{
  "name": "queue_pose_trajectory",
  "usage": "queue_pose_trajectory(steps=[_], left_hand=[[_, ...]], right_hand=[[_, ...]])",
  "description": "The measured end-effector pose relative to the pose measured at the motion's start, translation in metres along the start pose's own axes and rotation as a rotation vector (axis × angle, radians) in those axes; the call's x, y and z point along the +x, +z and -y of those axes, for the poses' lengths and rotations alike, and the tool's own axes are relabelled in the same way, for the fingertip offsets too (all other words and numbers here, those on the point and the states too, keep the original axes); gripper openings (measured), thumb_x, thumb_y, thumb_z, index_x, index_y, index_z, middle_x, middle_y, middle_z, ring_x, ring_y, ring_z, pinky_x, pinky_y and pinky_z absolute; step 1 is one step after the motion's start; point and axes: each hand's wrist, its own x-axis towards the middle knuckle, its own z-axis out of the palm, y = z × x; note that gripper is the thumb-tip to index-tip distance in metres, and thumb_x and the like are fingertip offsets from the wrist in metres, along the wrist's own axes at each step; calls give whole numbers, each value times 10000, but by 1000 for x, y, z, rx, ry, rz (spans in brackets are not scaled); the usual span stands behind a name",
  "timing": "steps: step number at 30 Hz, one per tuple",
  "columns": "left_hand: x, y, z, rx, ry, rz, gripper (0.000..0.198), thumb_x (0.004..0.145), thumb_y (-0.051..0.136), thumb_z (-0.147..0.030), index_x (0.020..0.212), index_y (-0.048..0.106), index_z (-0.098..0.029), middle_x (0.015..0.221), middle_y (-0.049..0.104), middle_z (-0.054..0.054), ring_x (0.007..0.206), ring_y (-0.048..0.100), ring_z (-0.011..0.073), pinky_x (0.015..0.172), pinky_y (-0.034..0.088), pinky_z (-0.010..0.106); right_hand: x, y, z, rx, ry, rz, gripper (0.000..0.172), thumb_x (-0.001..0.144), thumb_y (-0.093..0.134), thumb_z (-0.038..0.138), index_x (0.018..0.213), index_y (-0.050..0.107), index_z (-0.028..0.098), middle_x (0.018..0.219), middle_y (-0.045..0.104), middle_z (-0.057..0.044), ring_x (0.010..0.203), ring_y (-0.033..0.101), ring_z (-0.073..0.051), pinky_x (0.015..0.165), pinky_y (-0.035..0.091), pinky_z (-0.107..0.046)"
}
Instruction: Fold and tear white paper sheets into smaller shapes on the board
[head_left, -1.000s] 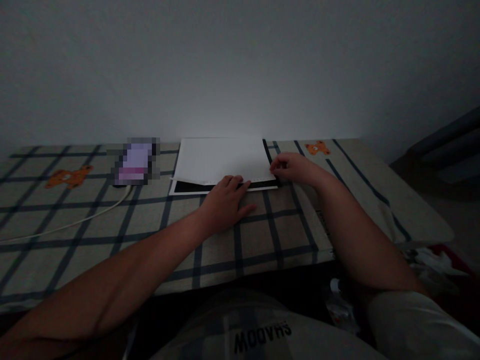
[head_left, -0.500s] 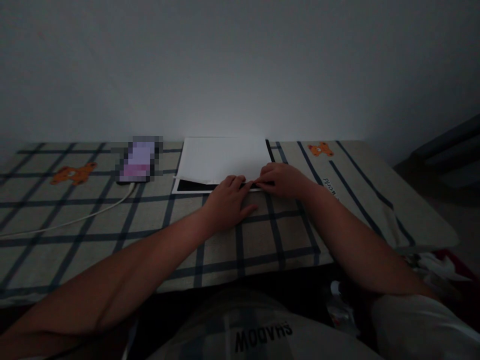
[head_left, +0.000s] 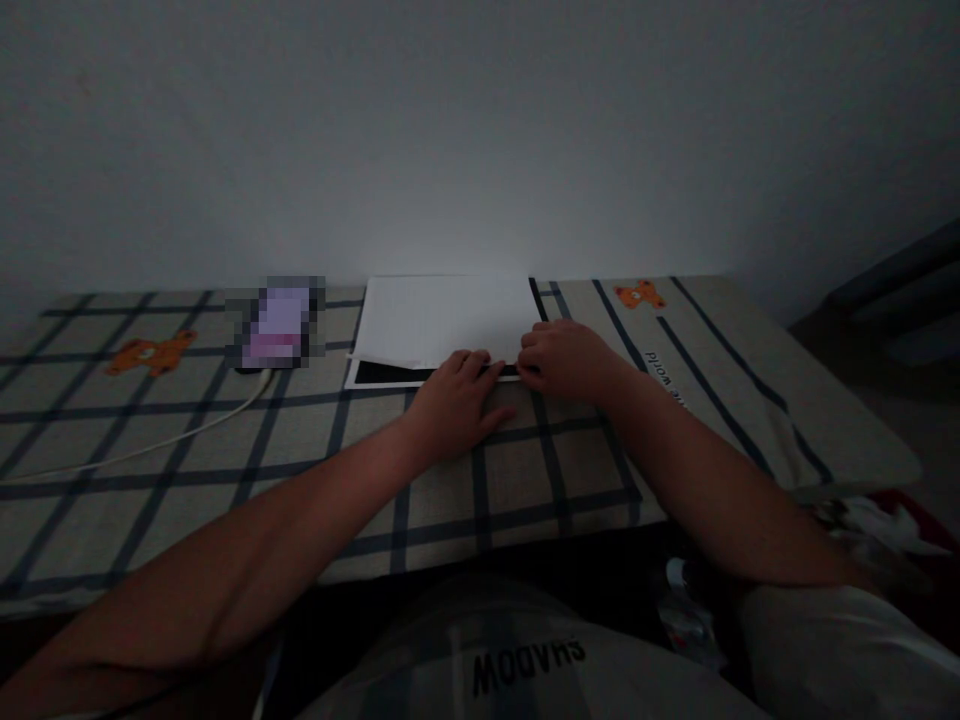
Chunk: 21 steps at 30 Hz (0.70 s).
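Clock directions are taken from the white sheet, with twelve towards the wall.

Nearest, at six o'clock, is the wearer's shirt, which bears dark lettering. Below the table edge, at about five o'clock, a white-capped clear container shows dimly. A checked cloth covers the table; both forearms cross it.

The left hand lies palm down with the fingers spread and the thumb out towards three o'clock. Its fingertips rest on the sheet's near edge, right of the edge's middle; no grip is seen. The right hand is at four o'clock, over the near right corner, fingers curled inwards. Whether it pinches the paper cannot be determined, as its fingertips are hidden.

The white sheet lies on a black sheet with a white border, which shows along the near and right sides. The white sheet's long axis appears to run nine to three o'clock; its near edge faces six and carries a narrow, slightly raised lip. Its far edge meets the wall.

At nine o'clock lies a pixelated phone, its pale cable trailing left.
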Motion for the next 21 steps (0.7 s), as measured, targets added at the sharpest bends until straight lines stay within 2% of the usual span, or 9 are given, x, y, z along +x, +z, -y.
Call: queue_pose_trajectory(steps=[5, 11, 13, 16, 18, 21], left_hand=[[0, -1, 0, 1, -11, 5, 718, 989, 472, -588, 1495, 494, -79, 1439, 543, 179, 1293, 477, 324, 1158, 361, 428], [0, 2, 0, 4, -8, 11, 732, 994, 445, -598, 1502, 483, -72, 1459, 527, 193, 1312, 461, 335, 1163, 348, 439], [-1, 2, 0, 3, -8, 7, 726, 997, 438, -597, 1499, 486, -75, 1456, 530, 192, 1310, 464, 332, 1160, 351, 441], [-1, 2, 0, 5, -8, -1, 723, 998, 435, -598, 1503, 482, -82, 1456, 532, 183, 1311, 467, 326, 1159, 354, 433], [-1, 2, 0, 9, -13, 7, 726, 997, 441, -596, 1510, 476, -83, 1458, 530, 181, 1312, 470, 328, 1157, 358, 429], [-1, 0, 0, 17, -14, 18, 731, 998, 447, -590, 1514, 470, -72, 1461, 527, 187, 1316, 471, 336, 1159, 355, 429]], right_hand=[[-7, -9, -8, 6, 111, 110, 360, 951, 469, 274, 897, 805, 157, 915, 762, -125, 856, 659, -241, 723, 407, -348], [-15, -18, -16, 8, 316, 242, 329, 897, 519, 282, 915, 826, 165, 952, 772, -152, 830, 682, -269, 685, 416, -355], [-16, -17, -19, 14, 349, 211, 310, 889, 535, 289, 912, 822, 174, 959, 772, -143, 844, 677, -270, 686, 416, -350], [-16, -13, -22, 63, 341, 65, 325, 939, 508, 318, 948, 807, 193, 1021, 769, -116, 919, 663, -256, 700, 410, -328], [-15, -9, -21, 113, 287, -7, 356, 983, 471, 337, 997, 797, 197, 1050, 762, -101, 944, 654, -239, 704, 400, -316], [-12, -4, -15, 184, 144, 17, 367, 1014, 448, 351, 1064, 788, 221, 1034, 752, -73, 917, 651, -208, 688, 375, -302]])
